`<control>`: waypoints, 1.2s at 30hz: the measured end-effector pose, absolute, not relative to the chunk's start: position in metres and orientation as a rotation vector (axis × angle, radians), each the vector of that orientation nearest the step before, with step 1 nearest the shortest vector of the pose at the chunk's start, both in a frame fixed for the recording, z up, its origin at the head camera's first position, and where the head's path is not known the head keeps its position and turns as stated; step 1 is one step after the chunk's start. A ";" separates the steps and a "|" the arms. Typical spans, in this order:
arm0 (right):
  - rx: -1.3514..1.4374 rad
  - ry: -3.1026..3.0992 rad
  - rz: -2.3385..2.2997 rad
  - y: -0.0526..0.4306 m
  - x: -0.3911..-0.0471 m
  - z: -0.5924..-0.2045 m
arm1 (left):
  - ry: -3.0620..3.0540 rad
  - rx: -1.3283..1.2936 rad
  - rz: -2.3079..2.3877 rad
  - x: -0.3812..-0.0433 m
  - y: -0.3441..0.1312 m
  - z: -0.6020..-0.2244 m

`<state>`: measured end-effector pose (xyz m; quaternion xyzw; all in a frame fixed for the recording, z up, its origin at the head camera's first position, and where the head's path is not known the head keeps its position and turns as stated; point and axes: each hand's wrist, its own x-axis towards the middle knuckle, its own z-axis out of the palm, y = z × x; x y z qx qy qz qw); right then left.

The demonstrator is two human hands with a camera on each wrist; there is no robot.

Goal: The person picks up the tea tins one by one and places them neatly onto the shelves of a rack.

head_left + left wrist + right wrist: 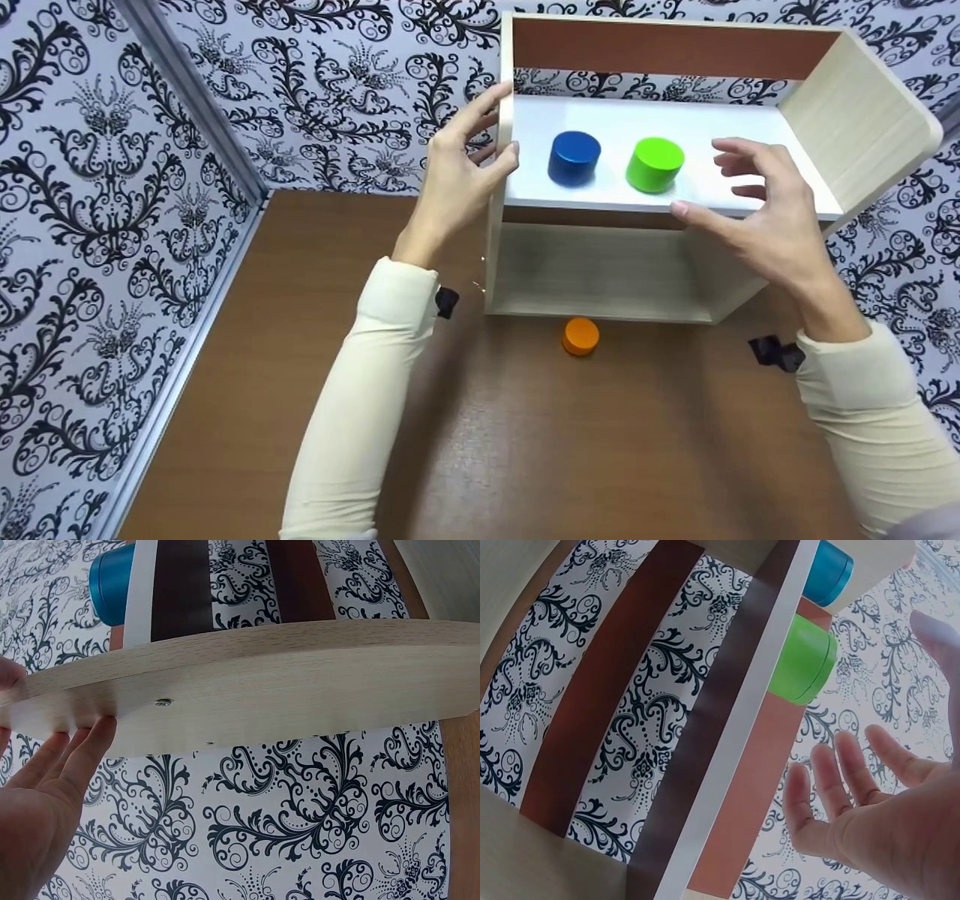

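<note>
The left hand grips the shelf's left wall; the right hand, fingers apart, hangs right of the green cylinder on the shelf. Probably reaching or releasing: next, close on green or withdraw.

My views share one shelf
Head looks down past left hand and right hand; wrists look close past each.

Cream sleeves, broad cuffs, black piece beside each.
</note>
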<state>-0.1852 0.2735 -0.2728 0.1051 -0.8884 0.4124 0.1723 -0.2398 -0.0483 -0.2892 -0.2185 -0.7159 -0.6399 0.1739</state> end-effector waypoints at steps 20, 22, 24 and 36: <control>0.357 -2.456 1.163 0.272 -0.152 -0.281 | -2.031 -0.618 -1.824 -0.240 -0.048 -0.289; 0.364 -2.456 1.157 0.271 -0.149 -0.282 | -2.027 -0.620 -1.826 -0.240 -0.048 -0.289; 0.372 -2.452 1.156 0.271 -0.146 -0.284 | -2.026 -0.623 -1.825 -0.240 -0.048 -0.289; 0.428 -2.408 1.185 0.269 -0.134 -0.292 | -2.017 -0.620 -1.826 -0.240 -0.048 -0.289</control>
